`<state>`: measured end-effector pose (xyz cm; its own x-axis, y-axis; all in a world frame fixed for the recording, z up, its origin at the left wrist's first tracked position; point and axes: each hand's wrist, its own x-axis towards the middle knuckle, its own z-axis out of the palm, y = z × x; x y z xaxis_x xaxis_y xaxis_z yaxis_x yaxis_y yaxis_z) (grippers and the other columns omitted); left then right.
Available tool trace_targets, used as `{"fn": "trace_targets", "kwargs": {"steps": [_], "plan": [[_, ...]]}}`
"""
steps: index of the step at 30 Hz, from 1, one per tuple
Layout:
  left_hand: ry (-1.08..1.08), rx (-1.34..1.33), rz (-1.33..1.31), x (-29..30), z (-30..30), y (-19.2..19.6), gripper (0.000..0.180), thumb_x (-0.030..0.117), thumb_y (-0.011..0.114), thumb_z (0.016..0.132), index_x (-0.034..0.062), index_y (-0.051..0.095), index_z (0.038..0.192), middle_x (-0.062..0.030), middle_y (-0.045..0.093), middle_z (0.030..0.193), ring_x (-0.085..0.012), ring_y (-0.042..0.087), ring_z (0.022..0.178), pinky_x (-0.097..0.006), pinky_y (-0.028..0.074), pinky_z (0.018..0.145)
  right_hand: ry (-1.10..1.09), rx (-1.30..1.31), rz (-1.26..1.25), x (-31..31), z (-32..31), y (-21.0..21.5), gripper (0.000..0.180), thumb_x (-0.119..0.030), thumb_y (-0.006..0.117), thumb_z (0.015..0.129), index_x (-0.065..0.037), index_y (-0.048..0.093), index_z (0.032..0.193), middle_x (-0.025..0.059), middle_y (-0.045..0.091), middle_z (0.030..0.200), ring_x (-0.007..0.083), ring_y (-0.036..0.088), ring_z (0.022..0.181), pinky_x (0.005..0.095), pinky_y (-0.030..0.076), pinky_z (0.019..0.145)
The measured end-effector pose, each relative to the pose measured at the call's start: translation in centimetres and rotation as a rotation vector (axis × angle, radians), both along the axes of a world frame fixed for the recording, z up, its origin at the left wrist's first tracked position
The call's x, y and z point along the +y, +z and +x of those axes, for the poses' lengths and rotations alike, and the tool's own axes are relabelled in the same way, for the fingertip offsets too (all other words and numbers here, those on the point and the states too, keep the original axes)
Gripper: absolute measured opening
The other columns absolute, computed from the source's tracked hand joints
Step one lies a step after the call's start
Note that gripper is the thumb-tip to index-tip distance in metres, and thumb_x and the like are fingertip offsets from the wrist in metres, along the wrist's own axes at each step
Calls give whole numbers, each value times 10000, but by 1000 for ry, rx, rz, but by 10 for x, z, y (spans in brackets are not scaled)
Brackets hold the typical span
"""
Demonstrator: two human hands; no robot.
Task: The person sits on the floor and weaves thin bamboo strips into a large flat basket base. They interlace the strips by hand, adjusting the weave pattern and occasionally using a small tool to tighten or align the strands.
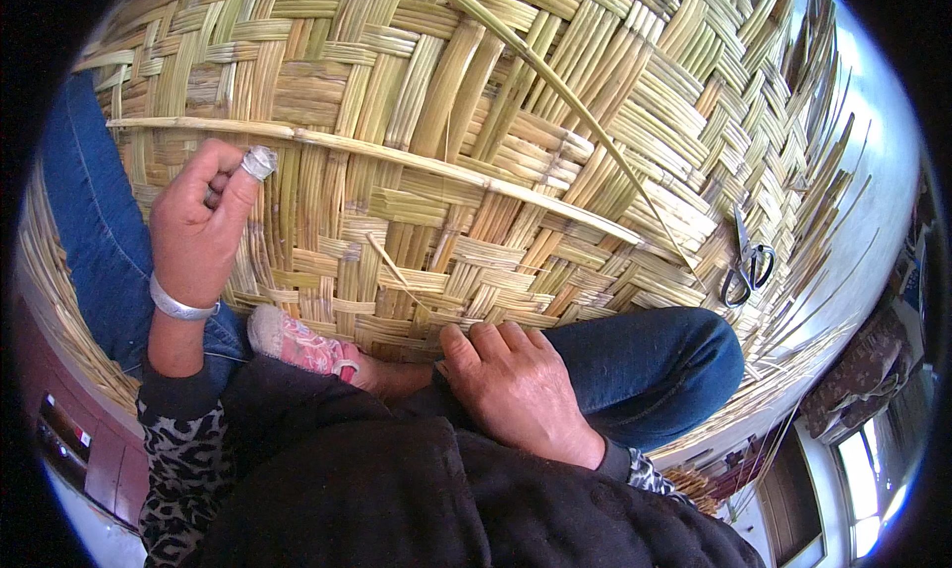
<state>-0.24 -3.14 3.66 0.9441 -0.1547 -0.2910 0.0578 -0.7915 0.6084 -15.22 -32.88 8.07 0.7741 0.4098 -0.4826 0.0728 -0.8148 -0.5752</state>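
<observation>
Over the near left part of a woven reed mat (416, 211) is my left hand (203, 221), its fingers curled in. A silvery wrap (260, 162) covers the thumb tip, and a silver bracelet (182, 302) circles the wrist. Nothing shows sticking out of this hand; its palm side is hidden. Just beyond it, a long pale reed stalk (397, 151) lies across the weave. My right hand (521, 389) rests palm down on my folded right leg, fingers loosely bent over it, with nothing seen in it.
Black-handled scissors (746, 265) lie on the mat at the right. A second, greenish reed strip (555, 87) runs diagonally across the mat. Loose reed ends (828, 201) fringe its right edge. My foot in a pink patterned shoe (297, 342) is tucked at the near edge.
</observation>
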Motion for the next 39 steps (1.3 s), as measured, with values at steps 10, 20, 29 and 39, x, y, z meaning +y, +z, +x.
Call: {"fn": "trace_targets", "kwargs": {"steps": [10, 20, 29, 39], "plan": [[-17, -42, 26, 0, 1, -2, 134, 151, 728, 1017, 44, 670, 961, 47, 569, 722, -35, 486, 651, -232, 411, 567, 8, -24, -14, -2, 1, 1, 363, -263, 734, 885, -102, 649, 1199, 46, 617, 932, 255, 659, 880, 385, 539, 757], [-31, -34, 52, 3, 2, -2, 126, 156, 725, 1017, 52, 672, 968, 38, 576, 719, -39, 492, 644, -237, 413, 560, 9, -26, -13, -2, 2, 2, 373, -263, 740, 882, -99, 649, 1204, 47, 622, 943, 258, 660, 885, 386, 539, 755], [-30, -53, 41, 1, 2, -3, 143, 155, 728, 1014, 44, 662, 951, 38, 573, 716, -37, 494, 649, -239, 414, 557, 14, -27, -10, -4, 0, 1, 379, -265, 746, 878, -94, 648, 1202, 49, 617, 937, 257, 655, 880, 386, 536, 746], [0, -38, 37, -1, 2, -1, 159, 151, 739, 1005, 40, 650, 936, 40, 555, 708, -35, 475, 641, -239, 394, 550, 15, -26, -6, -4, 0, 0, 392, -267, 742, 880, -94, 649, 1220, 48, 612, 934, 252, 648, 866, 383, 532, 737]]}}
